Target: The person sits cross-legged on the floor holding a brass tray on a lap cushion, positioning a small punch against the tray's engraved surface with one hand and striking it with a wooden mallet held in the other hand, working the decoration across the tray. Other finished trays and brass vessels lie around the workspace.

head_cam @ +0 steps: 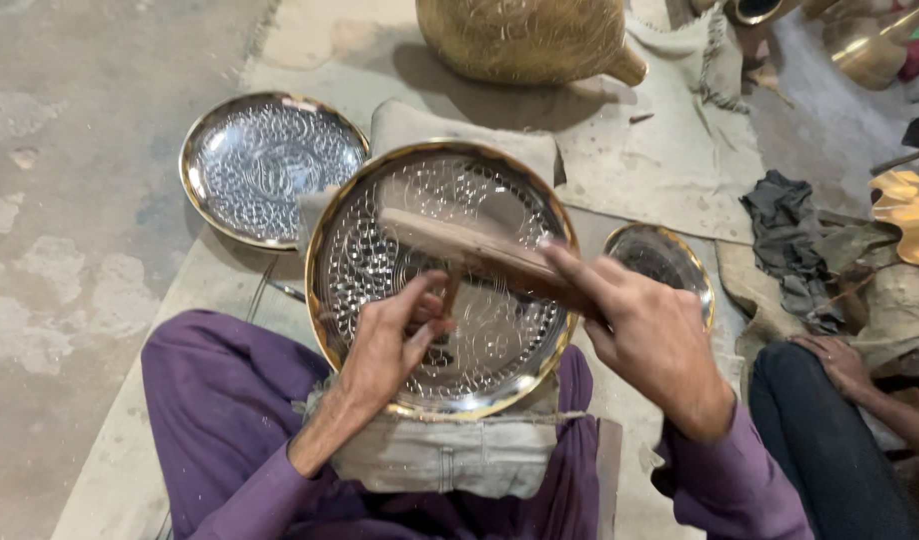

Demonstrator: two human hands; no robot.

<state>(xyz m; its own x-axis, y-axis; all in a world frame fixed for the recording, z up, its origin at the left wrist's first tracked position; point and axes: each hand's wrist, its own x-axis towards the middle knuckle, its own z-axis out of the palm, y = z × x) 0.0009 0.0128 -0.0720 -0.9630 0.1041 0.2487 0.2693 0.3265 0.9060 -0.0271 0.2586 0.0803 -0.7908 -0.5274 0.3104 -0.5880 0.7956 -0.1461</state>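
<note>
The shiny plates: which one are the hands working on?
The big middle plate, resting on the lap. The left hand touches it and the right hand holds a wooden mallet over it. The other two lie aside on the floor.

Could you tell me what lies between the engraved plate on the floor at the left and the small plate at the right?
In the head view, the large engraved plate on the person's lap lies between the left plate and the small plate.

Support surface: bare concrete floor [49, 250], stained and patchy, partly covered by a worn beige cloth mat [669, 150]. Directly on the mat: a brass pot [524, 35] at the top edge; a small silvery dish [669, 262] at right; crumpled grey rags [794, 245] beyond it. An embossed silver plate [264, 165] straddles the mat's left edge.
</note>
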